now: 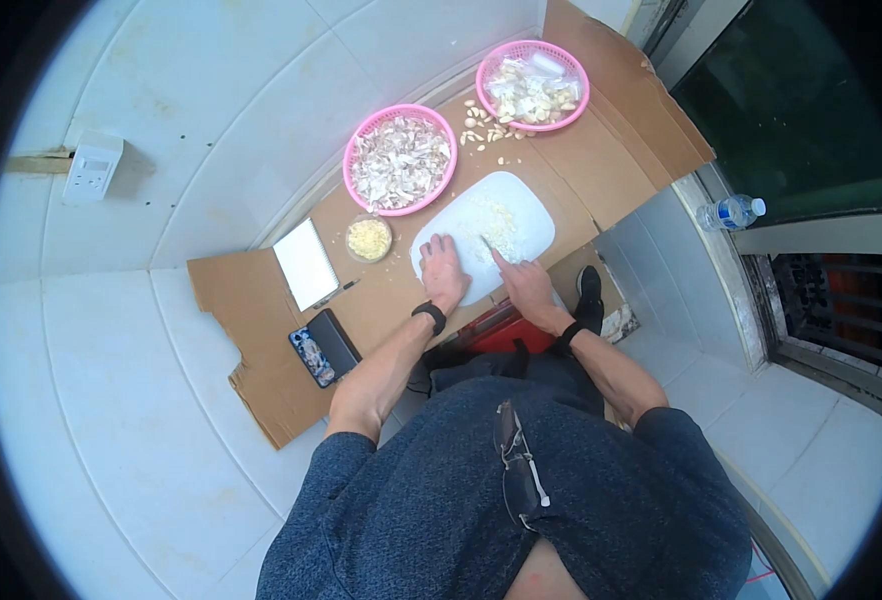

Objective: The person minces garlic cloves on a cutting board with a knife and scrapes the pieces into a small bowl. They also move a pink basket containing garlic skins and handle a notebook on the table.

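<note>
A white cutting board (531, 200) lies on the cardboard-covered surface, with finely chopped garlic (501, 222) spread over its middle. My left hand (443, 274) rests on the board's near left part, fingers stretched out and holding nothing visible. In my right hand (533, 292) is a knife (486, 243), gripped with the index finger extended along it. Only a short piece of the blade shows, at the edge of the chopped garlic; the handle is hidden by the hand. A small clear tub (369, 240) of minced garlic stands left of the board.
Behind the board are a pink basket (401, 160) of garlic skins and another pink basket (533, 86) holding garlic and plastic bags. Loose garlic cloves (476, 125) lie between them. At left are a notebook (306, 264), pen and phone (312, 357). A water bottle (731, 213) stands right.
</note>
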`<state>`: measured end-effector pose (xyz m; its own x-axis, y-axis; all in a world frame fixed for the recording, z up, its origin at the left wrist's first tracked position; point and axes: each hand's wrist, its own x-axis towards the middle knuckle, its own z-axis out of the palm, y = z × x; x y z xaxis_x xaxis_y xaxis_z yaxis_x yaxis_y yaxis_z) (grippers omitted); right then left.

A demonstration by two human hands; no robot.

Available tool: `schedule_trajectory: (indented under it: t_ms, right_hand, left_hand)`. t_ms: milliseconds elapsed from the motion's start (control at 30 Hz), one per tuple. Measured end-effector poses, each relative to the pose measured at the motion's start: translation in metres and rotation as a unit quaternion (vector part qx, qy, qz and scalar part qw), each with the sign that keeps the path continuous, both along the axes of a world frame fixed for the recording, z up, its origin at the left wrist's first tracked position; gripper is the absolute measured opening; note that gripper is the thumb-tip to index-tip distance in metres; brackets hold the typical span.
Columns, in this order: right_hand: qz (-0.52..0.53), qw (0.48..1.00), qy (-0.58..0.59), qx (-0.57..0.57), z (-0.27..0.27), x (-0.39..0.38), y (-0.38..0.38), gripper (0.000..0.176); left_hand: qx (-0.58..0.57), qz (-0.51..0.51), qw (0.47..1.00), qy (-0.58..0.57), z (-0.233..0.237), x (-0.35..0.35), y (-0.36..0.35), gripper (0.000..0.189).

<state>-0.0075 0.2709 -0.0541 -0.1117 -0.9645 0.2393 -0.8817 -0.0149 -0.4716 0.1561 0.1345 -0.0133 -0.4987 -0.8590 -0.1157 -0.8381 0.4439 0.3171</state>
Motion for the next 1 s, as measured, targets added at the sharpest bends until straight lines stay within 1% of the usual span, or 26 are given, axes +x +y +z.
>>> schedule_trajectory:
  t_ms: [33,67,600,667,767,900,967,1000]
  right_hand:
    - [0.0,1.0,-0.001,0.006,0.003,0.0,0.0,0.054]
    - [0.0,1.0,-0.002,0.007,0.006,0.001,0.0,0.054]
    - [-0.003,1.0,-0.005,-0.001,0.007,0.0,0.001,0.055]
    - [-0.006,1.0,-0.002,-0.003,0.01,0.001,0.003,0.055]
    - [-0.001,1.0,0.007,-0.021,-0.001,0.001,0.003,0.059]
    - [0.002,1.0,-0.003,-0.007,0.003,-0.001,0.002,0.057]
    - [0.003,1.0,-0.002,-0.002,0.009,-0.002,0.003,0.055]
    - [0.002,1.0,0.002,-0.004,0.007,-0.001,0.002,0.057]
  left_hand:
    - [-0.001,0.0,1.0,-0.001,0.001,0.0,0.0,0.088]
    - [-0.001,-0.001,1.0,-0.001,0.001,0.0,0.001,0.087]
    - [0.005,-0.007,1.0,0.002,0.0,0.001,0.0,0.091]
    - [0.013,0.005,1.0,-0.006,0.003,-0.001,0.001,0.096]
    - [0.018,0.006,1.0,-0.007,0.004,-0.001,0.001,0.097]
    - [0.014,0.005,1.0,-0.006,0.005,0.001,0.002,0.097]
    - [0.013,-0.004,1.0,-0.004,0.004,0.0,0.002,0.091]
    - [0.013,-0.004,1.0,-0.004,0.003,-0.001,0.001,0.091]
